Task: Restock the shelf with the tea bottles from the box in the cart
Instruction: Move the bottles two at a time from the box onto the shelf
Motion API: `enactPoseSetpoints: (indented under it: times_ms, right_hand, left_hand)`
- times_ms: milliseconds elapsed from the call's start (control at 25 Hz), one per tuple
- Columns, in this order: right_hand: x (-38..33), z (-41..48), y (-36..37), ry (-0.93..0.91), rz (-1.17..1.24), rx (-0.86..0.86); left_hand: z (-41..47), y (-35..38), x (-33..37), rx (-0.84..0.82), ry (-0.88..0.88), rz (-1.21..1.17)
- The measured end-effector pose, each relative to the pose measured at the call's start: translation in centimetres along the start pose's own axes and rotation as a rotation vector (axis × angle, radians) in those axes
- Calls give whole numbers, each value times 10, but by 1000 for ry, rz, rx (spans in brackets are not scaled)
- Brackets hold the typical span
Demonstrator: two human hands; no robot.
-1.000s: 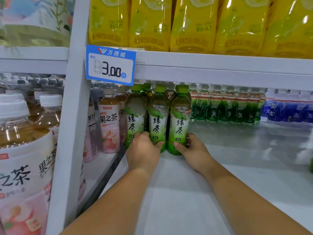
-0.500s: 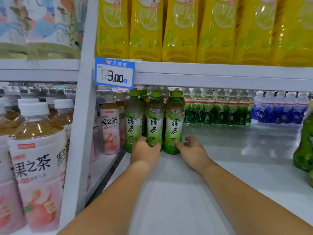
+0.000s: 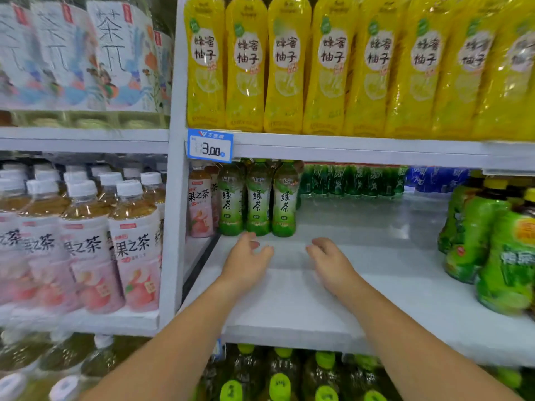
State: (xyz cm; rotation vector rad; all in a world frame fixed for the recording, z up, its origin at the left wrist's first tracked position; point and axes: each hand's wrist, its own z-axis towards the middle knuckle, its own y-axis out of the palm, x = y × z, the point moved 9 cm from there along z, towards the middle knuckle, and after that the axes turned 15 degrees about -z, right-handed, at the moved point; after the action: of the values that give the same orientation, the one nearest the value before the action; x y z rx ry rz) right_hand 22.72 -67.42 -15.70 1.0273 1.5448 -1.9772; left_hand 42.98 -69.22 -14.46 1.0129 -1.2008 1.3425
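left hand loosely open, holding nothing, over shelf | right hand likewise open and empty, at its 3 o'clock, apart | three tea bottles upright in a row on shelf, 12 o'clock of left hand, near | peach bottle at their 9 o'clock

We are seeing three green tea bottles standing upright, touching side by side, green caps, green-and-white labels facing out, sitting far left on the white shelf
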Motion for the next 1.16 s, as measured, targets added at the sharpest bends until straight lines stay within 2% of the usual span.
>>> enactPoseSetpoints:
  times_ms: [160,440,680,920,1160]
  right_hand:
    - [16,-44,-18,56,17,-81]
    - [31,-137,-59,325,130,-220]
    - [-9,-229,-129,486,120,-283]
    - [-29,-326,-218,688,148,-183]
    - [-23,-434,-296,893,163,38]
  left_hand:
    - [-43,-2,13,-57,-74,-60]
    - [-127,-7,33,-83,-293,-65]
    - [-199,3,105,-245,-510,12]
    - [-257,37,194,-505,-581,51]
    - [-315,95,251,-804,-567,51]
